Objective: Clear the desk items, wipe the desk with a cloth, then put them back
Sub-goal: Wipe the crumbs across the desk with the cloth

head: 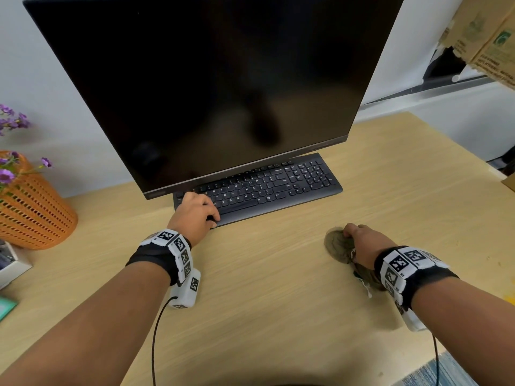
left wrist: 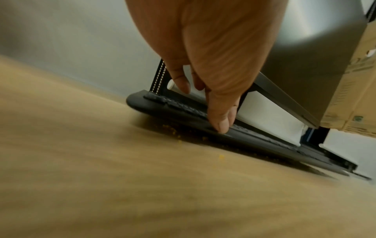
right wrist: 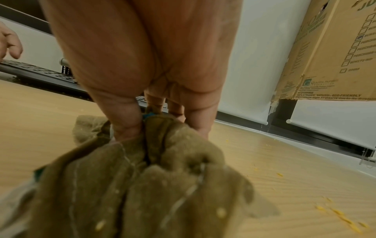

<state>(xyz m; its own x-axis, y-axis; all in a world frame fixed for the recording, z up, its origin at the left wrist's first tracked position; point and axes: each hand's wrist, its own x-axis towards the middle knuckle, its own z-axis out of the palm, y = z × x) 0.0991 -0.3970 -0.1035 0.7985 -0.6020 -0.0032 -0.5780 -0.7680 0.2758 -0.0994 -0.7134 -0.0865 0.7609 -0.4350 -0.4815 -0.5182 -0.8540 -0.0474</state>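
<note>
A black keyboard lies on the wooden desk, partly under the front edge of a dark monitor. My left hand holds its left end, thumb on the front rim and fingers over the keys. In the left wrist view the keyboard casts a shadow as if that end is slightly raised under my left hand. My right hand grips a bunched olive-brown cloth resting on the desk right of centre. The cloth fills the right wrist view below my right hand.
An orange mesh vase with purple flowers stands at the left, a small white box beside it. A cardboard box hangs in at the upper right. Yellow crumbs lie on the desk's right side and more crumbs under the keyboard's front.
</note>
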